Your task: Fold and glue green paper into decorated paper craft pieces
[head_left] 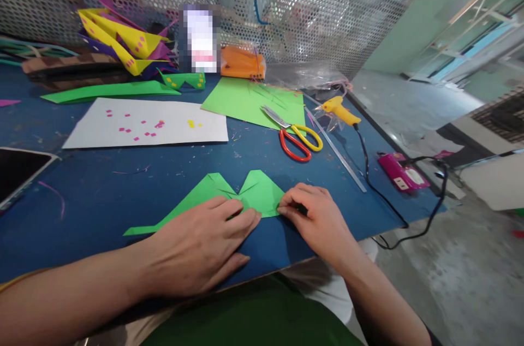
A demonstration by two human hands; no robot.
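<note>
A folded green paper shape [216, 193] lies flat on the blue table [123, 182], near its front edge. My left hand [200, 248] rests flat on the paper's near side, fingers spread and pressing it down. My right hand [315, 220] pinches the paper's right corner between thumb and fingertips. Part of the paper is hidden under both hands.
Scissors [292, 136] with red and yellow handles lie on a green sheet [249, 97]. A yellow glue gun [338, 110] with a black cord, a metal ruler [335, 149], a pink box [401, 171], a white sheet [147, 122] with coloured bits and finished paper shapes [123, 40] lie further back.
</note>
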